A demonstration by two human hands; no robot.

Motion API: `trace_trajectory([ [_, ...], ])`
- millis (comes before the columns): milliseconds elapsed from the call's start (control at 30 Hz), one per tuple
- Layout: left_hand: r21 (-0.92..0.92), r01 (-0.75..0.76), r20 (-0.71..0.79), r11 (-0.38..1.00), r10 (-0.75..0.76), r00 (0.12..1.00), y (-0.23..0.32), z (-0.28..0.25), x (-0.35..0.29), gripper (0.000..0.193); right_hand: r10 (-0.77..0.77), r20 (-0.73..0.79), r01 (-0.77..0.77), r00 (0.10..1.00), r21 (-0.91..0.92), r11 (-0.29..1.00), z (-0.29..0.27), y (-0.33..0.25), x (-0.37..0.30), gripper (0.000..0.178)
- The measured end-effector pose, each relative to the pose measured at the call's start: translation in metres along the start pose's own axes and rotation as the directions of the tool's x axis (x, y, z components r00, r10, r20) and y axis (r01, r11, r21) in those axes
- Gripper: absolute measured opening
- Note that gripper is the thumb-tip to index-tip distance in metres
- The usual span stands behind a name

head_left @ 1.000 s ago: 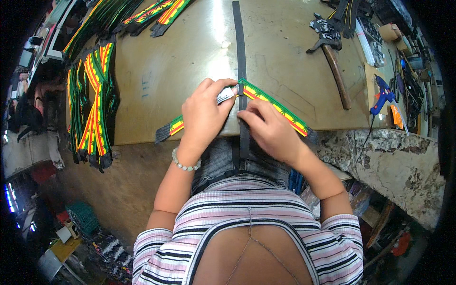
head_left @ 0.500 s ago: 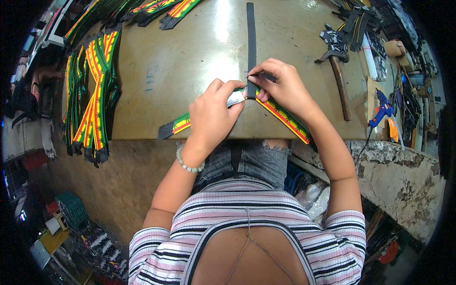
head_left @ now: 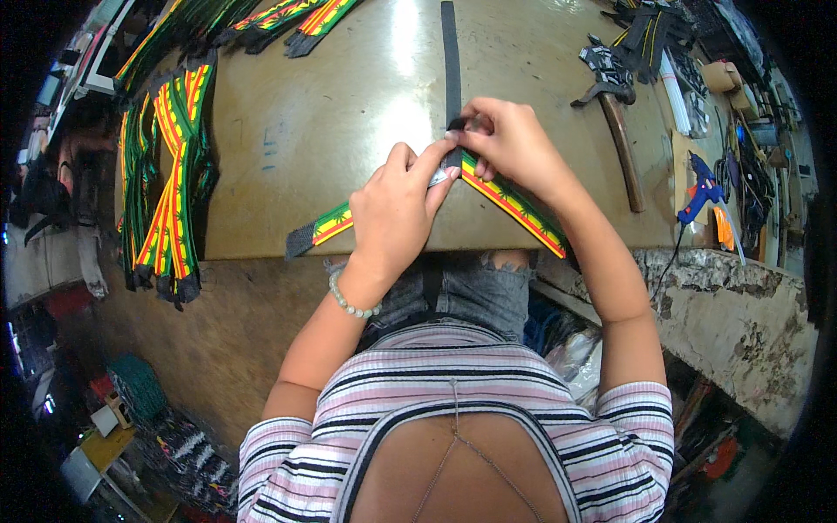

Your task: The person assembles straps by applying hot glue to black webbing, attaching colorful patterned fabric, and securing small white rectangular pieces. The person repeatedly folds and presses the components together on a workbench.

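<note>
A black elastic strap (head_left: 451,61) runs straight away from me and meets a green, yellow and red striped strap (head_left: 514,207), whose two arms slant toward the table's near edge. At that junction my left hand (head_left: 391,205) is closed, its thumb and forefinger on the black strap. Under those fingers a small whitish piece (head_left: 438,177) partly shows; its kind is unclear. My right hand (head_left: 514,144) pinches a small black piece (head_left: 459,125) just above the junction, over the black strap. Whether that piece is joined to the strap is hidden by the fingers.
Bundled striped straps (head_left: 179,174) hang over the table's left edge, and more lie at the far left. To the right are a hammer (head_left: 619,144), metal clips (head_left: 606,68), white sticks (head_left: 676,91) and a blue glue gun (head_left: 700,190) with its cord trailing off the edge.
My right hand has shifted slightly up and left with the black piece. My left thumb and forefinger now reach onto the black strap, covering more of the whitish piece. The view has shifted slightly.
</note>
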State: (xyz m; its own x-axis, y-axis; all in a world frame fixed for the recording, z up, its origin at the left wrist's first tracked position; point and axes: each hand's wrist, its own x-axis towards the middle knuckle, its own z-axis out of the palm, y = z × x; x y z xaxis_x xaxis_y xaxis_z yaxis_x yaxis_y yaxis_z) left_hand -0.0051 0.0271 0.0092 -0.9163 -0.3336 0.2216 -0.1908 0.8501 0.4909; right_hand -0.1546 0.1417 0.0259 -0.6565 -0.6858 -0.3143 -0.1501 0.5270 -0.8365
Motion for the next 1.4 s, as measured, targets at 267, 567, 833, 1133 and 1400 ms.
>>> trace_trajectory([
  [267,0.044,-0.053,0.062,0.998,0.05,0.997,-0.001,-0.001,0.001,0.035,-0.518,-0.247,0.405,0.819,-0.391,0.826,0.019,0.017,-0.046,0.012],
  [567,-0.235,-0.005,0.006,0.972,0.007,1.0,-0.016,-0.004,-0.003,0.043,-0.633,-0.133,0.476,0.762,-0.548,0.688,0.044,0.035,-0.07,0.053],
  [833,-0.158,-0.007,0.015,0.987,0.01,1.0,-0.015,0.001,-0.004,0.045,-0.633,-0.066,0.367,0.772,-0.766,0.528,0.061,0.031,-0.074,0.047],
  [1133,-0.158,-0.05,0.07,0.986,0.062,0.996,-0.016,-0.008,0.0,0.04,-0.468,-0.458,0.214,0.756,-0.504,0.837,-0.028,0.061,-0.066,0.033],
  [1400,-0.206,-0.075,-0.08,0.976,0.06,0.995,-0.025,-0.014,-0.008,0.019,-0.109,-0.72,-0.45,0.685,-0.536,0.714,-0.086,0.067,-0.088,0.043],
])
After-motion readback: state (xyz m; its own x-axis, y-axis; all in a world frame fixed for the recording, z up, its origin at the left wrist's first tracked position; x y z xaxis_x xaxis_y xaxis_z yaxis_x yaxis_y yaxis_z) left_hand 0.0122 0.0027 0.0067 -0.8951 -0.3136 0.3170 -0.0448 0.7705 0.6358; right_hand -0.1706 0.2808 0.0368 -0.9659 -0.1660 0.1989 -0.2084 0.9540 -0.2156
